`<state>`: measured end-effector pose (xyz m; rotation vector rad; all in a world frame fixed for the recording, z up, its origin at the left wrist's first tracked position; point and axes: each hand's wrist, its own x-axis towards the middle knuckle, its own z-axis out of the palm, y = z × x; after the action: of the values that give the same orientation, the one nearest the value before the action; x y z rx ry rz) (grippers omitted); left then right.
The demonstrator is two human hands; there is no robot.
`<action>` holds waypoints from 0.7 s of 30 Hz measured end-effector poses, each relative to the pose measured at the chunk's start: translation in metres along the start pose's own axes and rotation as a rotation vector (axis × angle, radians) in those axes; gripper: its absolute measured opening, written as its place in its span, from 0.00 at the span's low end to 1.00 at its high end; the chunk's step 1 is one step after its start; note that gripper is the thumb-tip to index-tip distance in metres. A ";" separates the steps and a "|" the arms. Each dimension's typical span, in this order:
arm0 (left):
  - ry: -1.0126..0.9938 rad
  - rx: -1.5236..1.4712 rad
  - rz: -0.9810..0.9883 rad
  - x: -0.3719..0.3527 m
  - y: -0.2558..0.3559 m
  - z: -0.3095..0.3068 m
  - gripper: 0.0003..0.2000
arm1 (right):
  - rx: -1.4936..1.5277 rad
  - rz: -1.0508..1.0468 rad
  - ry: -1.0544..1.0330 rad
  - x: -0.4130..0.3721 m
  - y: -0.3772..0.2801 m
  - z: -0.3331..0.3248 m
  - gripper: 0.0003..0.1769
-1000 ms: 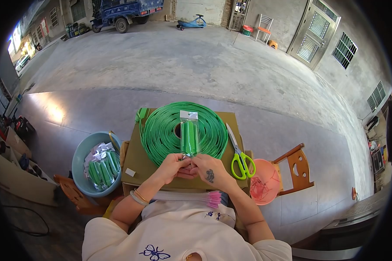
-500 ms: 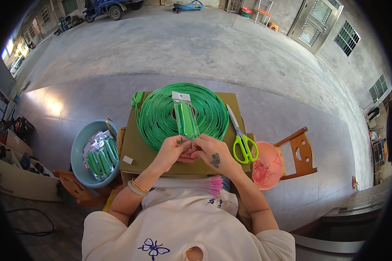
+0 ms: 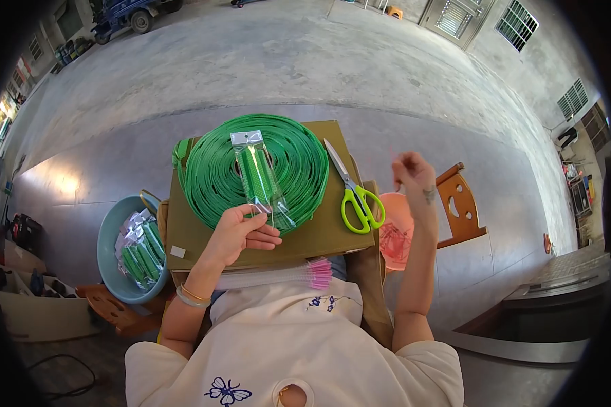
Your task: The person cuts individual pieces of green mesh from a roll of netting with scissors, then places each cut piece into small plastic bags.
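My left hand pinches the lower edge of a clear plastic packet with green mesh strips inside and a white header. The packet lies over a big coil of green ribbon on a brown box top. Raised to the right, above a pink basin, my right hand has its fingers curled together; whatever is between them is too small to make out. Scissors with lime handles lie on the box between the coil and the basin.
At the left, a blue basin holds several green packets. Clear strips with pink ends lie across my lap. A wooden chair stands beyond the pink basin, another chair beside the blue one. A vehicle is far off.
My right hand has left the packet's lower end and moved right, over the pink basin. My left hand still holds the packet. The whole view has shifted.
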<state>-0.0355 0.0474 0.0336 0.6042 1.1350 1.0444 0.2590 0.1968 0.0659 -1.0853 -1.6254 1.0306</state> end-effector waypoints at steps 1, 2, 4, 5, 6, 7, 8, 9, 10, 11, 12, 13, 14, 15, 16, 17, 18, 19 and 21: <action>0.015 0.022 0.032 -0.002 0.001 0.002 0.13 | -0.072 0.057 0.125 0.006 0.016 -0.020 0.05; 0.029 0.044 0.065 -0.004 0.002 0.003 0.16 | -0.159 0.120 0.183 0.007 0.049 -0.038 0.05; 0.082 0.090 0.143 -0.008 0.005 0.006 0.21 | -0.260 0.191 0.281 0.001 0.141 -0.059 0.07; 0.120 0.114 0.184 -0.011 0.006 0.008 0.23 | -0.273 0.202 0.320 -0.010 0.189 -0.063 0.07; 0.160 0.137 0.228 -0.012 0.007 0.008 0.26 | -0.388 0.287 0.243 -0.023 0.226 -0.064 0.06; 0.163 0.164 0.249 -0.013 0.007 0.007 0.25 | -0.505 0.363 0.155 -0.037 0.262 -0.064 0.05; 0.167 0.191 0.272 -0.013 0.006 0.005 0.24 | -0.673 0.423 0.012 -0.048 0.288 -0.061 0.05; 0.176 0.217 0.302 -0.012 0.008 0.002 0.23 | -0.867 0.473 -0.201 -0.057 0.299 -0.055 0.05; 0.165 0.218 0.291 -0.010 0.009 -0.001 0.21 | -0.988 0.493 -0.383 -0.063 0.297 -0.046 0.04; 0.151 0.218 0.275 -0.008 0.008 -0.004 0.18 | -0.990 0.514 -0.495 -0.065 0.295 -0.043 0.04; 0.134 0.217 0.258 -0.006 0.007 -0.005 0.16 | -0.912 0.510 -0.528 -0.066 0.277 -0.037 0.03; 0.145 0.208 0.287 -0.006 0.005 -0.005 0.12 | -0.837 0.509 -0.560 -0.067 0.258 -0.032 0.03; 0.142 0.225 0.298 -0.005 0.003 -0.006 0.12 | -0.587 0.675 -0.532 -0.069 0.287 -0.036 0.03; 0.139 0.241 0.310 -0.004 0.001 -0.006 0.12 | -0.350 0.841 -0.474 -0.070 0.308 -0.038 0.04; 0.139 0.256 0.323 -0.003 0.000 -0.007 0.12 | -0.274 0.883 -0.483 -0.068 0.305 -0.039 0.05; 0.139 0.273 0.323 -0.003 -0.002 -0.008 0.13 | -0.197 0.923 -0.494 -0.066 0.302 -0.040 0.07; 0.140 0.291 0.323 -0.002 -0.003 -0.007 0.13 | -0.118 0.962 -0.505 -0.062 0.297 -0.041 0.09; 0.138 0.310 0.322 -0.002 -0.003 -0.007 0.13 | -0.102 0.977 -0.520 -0.059 0.287 -0.041 0.10; 0.133 0.334 0.324 -0.002 -0.004 -0.006 0.13 | -0.070 1.012 -0.547 -0.057 0.260 -0.043 0.12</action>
<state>-0.0400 0.0433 0.0295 1.0216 1.3715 1.1917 0.3647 0.2192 -0.1815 -1.8605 -1.4871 2.0706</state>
